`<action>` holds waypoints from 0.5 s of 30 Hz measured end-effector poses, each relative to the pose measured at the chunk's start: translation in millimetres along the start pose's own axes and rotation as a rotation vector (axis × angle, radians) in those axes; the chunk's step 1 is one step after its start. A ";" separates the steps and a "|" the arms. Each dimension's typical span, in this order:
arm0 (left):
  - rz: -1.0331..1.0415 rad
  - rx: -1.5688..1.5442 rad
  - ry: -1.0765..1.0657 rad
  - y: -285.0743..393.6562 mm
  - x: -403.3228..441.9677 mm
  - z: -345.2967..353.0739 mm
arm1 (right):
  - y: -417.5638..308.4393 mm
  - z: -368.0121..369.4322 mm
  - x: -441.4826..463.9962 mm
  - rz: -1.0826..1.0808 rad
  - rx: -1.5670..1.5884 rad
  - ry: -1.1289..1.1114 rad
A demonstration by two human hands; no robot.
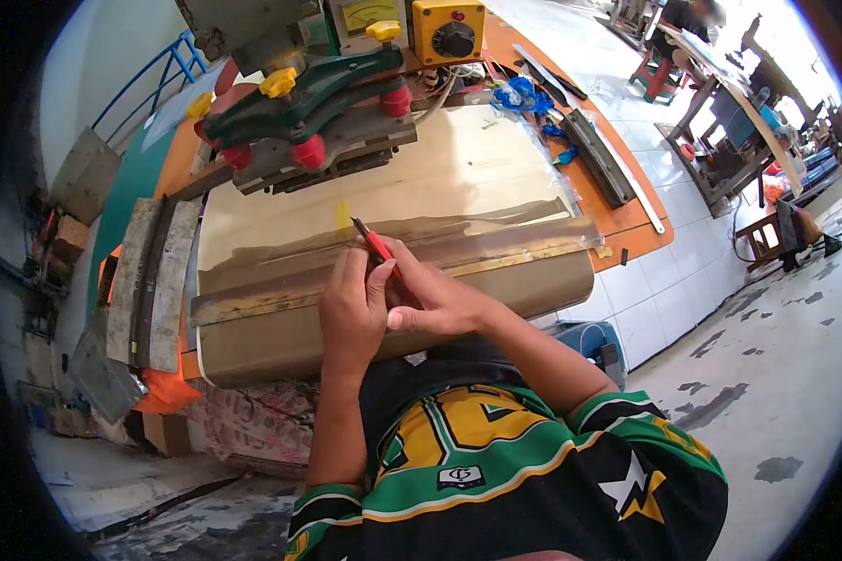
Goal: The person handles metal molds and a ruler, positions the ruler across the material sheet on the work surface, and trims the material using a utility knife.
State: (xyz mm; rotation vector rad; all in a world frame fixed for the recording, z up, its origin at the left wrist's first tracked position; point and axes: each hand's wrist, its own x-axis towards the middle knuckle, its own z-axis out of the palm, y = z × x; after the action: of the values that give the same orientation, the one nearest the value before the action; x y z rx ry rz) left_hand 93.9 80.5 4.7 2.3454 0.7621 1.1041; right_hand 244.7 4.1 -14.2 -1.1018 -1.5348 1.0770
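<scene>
A red pen-like tool with a dark tip [374, 241] points up and away over the cream and brown sheet [281, 220]. My right hand [435, 290] is closed around it. Close against it, my left hand [354, 297] has its fingers bent near the tool's lower part; whether it grips anything is hidden. Both hands are over the brown bar [505, 248] that lies across the sheet. A small yellow strip [343, 215] lies just beyond the tool's tip.
Beyond the sheet stands a green press head [313, 89] with red and yellow knobs, beside a yellow control box [447, 33]. Metal bars [150, 285] lie left; a long metal block [597, 157] and blue plastic [524, 96] lie right. A person [688, 19] sits far back right.
</scene>
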 end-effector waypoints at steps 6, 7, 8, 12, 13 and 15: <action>-0.062 0.004 0.033 -1.6 -2.4 8.5 | 7.5 2.2 1.4 -0.091 -0.134 0.017; -0.062 0.003 0.035 -0.7 -2.3 7.8 | 11.1 3.6 1.6 -0.161 -0.160 0.038; -0.129 -0.122 0.012 0.4 -2.2 6.9 | 13.0 4.7 1.5 -0.162 -0.162 0.037; -0.290 -0.379 0.029 7.0 -3.8 11.7 | 12.9 7.4 -0.4 -0.232 -0.257 0.090; -0.289 -0.380 0.025 6.3 -4.0 10.7 | 11.3 7.3 -1.7 -0.195 -0.247 0.093; -0.306 -0.346 -0.057 2.8 -3.3 7.4 | 1.9 2.4 -2.4 -0.141 -0.187 0.079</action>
State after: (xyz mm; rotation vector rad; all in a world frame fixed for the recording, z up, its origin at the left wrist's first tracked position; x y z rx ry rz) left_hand 98.8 75.1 0.3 1.8911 0.8041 0.9458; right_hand 243.1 1.9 -17.0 -1.1290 -1.6484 0.7987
